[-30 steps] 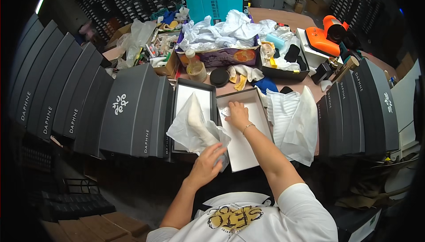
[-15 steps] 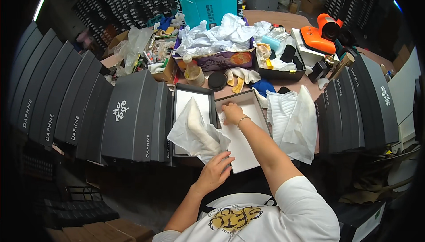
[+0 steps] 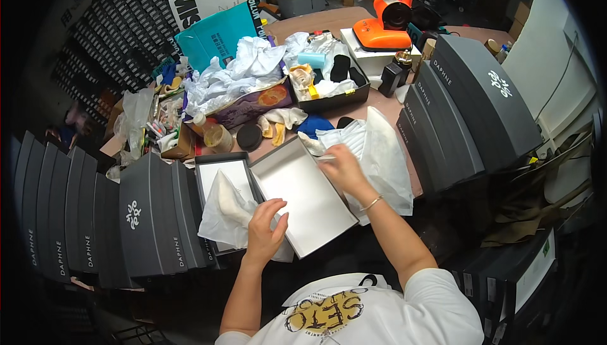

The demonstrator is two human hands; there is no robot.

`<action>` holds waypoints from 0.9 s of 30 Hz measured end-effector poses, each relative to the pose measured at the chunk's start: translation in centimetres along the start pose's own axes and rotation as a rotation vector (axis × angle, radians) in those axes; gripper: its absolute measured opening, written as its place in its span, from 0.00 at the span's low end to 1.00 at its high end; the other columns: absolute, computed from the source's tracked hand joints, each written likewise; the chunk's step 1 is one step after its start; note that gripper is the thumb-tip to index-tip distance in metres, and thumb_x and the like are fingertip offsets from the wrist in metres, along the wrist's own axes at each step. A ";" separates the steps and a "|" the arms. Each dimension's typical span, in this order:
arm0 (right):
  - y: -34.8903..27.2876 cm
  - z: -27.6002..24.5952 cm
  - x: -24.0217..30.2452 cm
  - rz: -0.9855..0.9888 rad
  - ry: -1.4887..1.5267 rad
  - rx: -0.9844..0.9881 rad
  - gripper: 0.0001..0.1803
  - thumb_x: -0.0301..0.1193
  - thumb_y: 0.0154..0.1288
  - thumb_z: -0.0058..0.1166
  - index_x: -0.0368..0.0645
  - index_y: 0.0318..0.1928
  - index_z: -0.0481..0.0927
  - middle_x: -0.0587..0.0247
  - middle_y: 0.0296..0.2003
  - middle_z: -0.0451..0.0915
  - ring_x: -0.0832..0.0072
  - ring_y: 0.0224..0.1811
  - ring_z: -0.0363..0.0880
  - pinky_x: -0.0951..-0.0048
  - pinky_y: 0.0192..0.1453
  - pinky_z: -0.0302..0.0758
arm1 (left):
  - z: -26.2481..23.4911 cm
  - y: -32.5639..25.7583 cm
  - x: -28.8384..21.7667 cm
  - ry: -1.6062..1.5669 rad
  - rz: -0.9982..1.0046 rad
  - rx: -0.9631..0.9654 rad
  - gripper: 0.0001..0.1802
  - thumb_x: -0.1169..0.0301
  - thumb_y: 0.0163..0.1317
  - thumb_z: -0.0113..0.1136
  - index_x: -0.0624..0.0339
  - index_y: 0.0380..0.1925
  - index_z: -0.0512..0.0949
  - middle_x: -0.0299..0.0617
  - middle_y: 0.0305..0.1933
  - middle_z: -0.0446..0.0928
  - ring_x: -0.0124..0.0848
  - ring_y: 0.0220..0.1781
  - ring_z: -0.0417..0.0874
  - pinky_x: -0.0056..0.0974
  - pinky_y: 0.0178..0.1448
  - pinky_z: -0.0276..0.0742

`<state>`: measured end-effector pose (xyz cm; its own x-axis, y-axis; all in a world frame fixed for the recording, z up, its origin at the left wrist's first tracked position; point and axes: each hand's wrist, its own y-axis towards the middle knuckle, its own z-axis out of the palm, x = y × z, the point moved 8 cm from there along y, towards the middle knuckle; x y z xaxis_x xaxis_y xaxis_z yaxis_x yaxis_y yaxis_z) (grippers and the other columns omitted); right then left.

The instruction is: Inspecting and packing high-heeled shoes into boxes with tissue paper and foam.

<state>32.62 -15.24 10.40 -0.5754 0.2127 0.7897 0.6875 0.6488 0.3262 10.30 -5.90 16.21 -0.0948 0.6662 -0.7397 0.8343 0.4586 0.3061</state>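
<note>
My right hand (image 3: pixel 346 173) is closed in a pinch on a small flat white piece (image 3: pixel 326 158), above the right side of a shallow white-lined box part (image 3: pixel 311 209). My left hand (image 3: pixel 265 231) is open, thumb and fingers apart, over the gap between that box part and the dark shoe box (image 3: pixel 221 160) on its left. Beside the left hand, a white shoe (image 3: pixel 231 203) lies partly wrapped in white tissue paper (image 3: pixel 212 225) on the shoe box. Another tissue-wrapped white shoe (image 3: pixel 380 136) rests to the right of my right hand.
Dark shoe boxes stand in rows at the left (image 3: pixel 148 218) and right (image 3: pixel 487 111). Behind sit a purple carton (image 3: pixel 253 106) of crumpled paper, a black tray (image 3: pixel 338 100) of small things, a jar (image 3: pixel 218 138), a round black lid (image 3: pixel 249 136) and an orange device (image 3: pixel 386 26).
My right hand has come out of the shallow box part to its right side, with a small white piece in its fingers. My left hand has lifted from the near edge. The view has turned right.
</note>
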 end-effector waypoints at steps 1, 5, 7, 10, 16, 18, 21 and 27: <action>-0.7 -1.8 -2.1 0.015 -0.060 -0.104 0.13 0.30 0.55 0.63 0.37 0.40 0.81 0.43 0.48 0.78 0.49 0.52 0.76 0.58 0.54 0.73 | 1.4 0.9 -0.3 -0.009 0.034 0.027 0.14 0.75 0.58 0.63 0.64 0.45 0.80 0.51 0.51 0.79 0.47 0.54 0.80 0.42 0.58 0.74; -3.9 2.3 -8.1 0.122 -0.239 0.101 0.09 0.26 0.57 0.57 0.38 0.39 0.77 0.43 0.46 0.78 0.48 0.51 0.75 0.54 0.52 0.73 | 7.1 3.7 -0.4 -0.070 0.114 0.145 0.16 0.72 0.59 0.64 0.62 0.48 0.79 0.51 0.53 0.78 0.44 0.56 0.79 0.41 0.59 0.74; -4.4 1.9 -8.8 0.281 -0.176 0.129 0.09 0.25 0.57 0.56 0.38 0.39 0.76 0.43 0.47 0.78 0.48 0.51 0.75 0.53 0.52 0.72 | 8.1 4.4 -0.2 -0.114 0.062 0.155 0.18 0.71 0.59 0.64 0.62 0.50 0.78 0.50 0.54 0.77 0.42 0.56 0.79 0.41 0.58 0.75; -3.4 0.4 -7.1 0.156 -0.108 0.039 0.07 0.25 0.57 0.56 0.38 0.37 0.76 0.47 0.49 0.78 0.48 0.51 0.76 0.51 0.52 0.72 | 8.7 5.8 2.2 -0.159 -0.053 0.173 0.23 0.70 0.61 0.64 0.62 0.57 0.74 0.47 0.57 0.75 0.37 0.56 0.78 0.38 0.57 0.77; -5.4 2.8 -7.4 0.035 -0.496 0.116 0.09 0.26 0.56 0.57 0.39 0.39 0.79 0.55 0.43 0.80 0.50 0.47 0.78 0.50 0.55 0.69 | 10.8 6.8 2.4 -0.315 -0.168 0.228 0.25 0.70 0.62 0.63 0.64 0.59 0.73 0.46 0.57 0.74 0.35 0.57 0.77 0.36 0.55 0.79; -5.2 1.2 -8.5 0.054 -0.428 0.040 0.11 0.24 0.55 0.57 0.39 0.41 0.80 0.55 0.36 0.81 0.51 0.43 0.79 0.52 0.50 0.73 | 10.2 6.9 1.9 -0.318 -0.153 0.228 0.24 0.71 0.62 0.64 0.65 0.58 0.73 0.46 0.56 0.74 0.34 0.57 0.77 0.36 0.55 0.79; -4.7 -3.3 -5.8 -0.003 -0.156 -0.163 0.11 0.21 0.57 0.57 0.37 0.42 0.80 0.54 0.34 0.83 0.60 0.36 0.83 0.64 0.41 0.78 | 9.6 6.2 4.4 -0.386 -0.211 0.195 0.29 0.69 0.62 0.66 0.65 0.62 0.69 0.47 0.58 0.73 0.36 0.59 0.76 0.37 0.58 0.77; 0.6 -13.0 5.6 0.084 0.710 0.187 0.11 0.18 0.59 0.56 0.35 0.44 0.79 0.68 0.34 0.81 0.85 0.37 0.79 0.82 0.43 0.76 | 11.2 10.7 3.4 -0.657 -0.354 0.019 0.59 0.50 0.55 0.71 0.64 0.74 0.43 0.62 0.74 0.51 0.48 0.76 0.55 0.49 0.73 0.59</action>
<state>35.56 -23.21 21.79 -0.0556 -0.2154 0.9749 0.5931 0.7784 0.2058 25.02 -5.33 10.29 -0.0201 -0.0104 -0.9997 0.8239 0.5663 -0.0225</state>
